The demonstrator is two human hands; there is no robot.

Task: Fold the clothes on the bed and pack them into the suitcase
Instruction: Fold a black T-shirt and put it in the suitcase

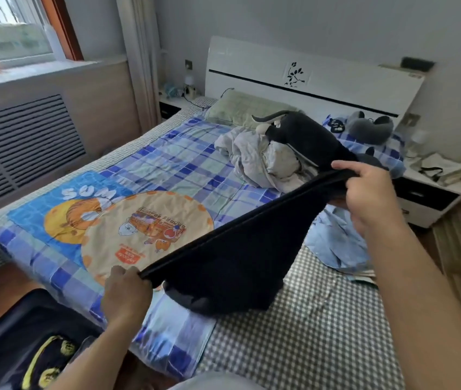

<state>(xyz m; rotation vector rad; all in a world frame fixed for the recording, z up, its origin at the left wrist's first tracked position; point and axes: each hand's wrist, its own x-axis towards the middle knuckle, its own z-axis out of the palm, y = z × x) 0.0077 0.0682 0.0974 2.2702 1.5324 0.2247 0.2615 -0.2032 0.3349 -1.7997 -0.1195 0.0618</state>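
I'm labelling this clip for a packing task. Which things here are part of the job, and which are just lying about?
Part of the job:
black garment, held by left hand and right hand
light blue shirt
pale crumpled clothes
suitcase

Lying about:
green pillow
grey plush toy
nightstand

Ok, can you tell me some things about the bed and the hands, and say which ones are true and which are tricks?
1. Both hands hold the dark garment. True: the left hand and the right hand each grip an end of it.
2. The dark garment is already in the suitcase. False: it is stretched above the bed; the suitcase sits at lower left.
3. A light blue garment lies on the bed near the right hand. True.
4. The pillow by the headboard is red. False: it is pale green.
5. The crumpled pale clothes are neatly folded. False: they lie in a heap.
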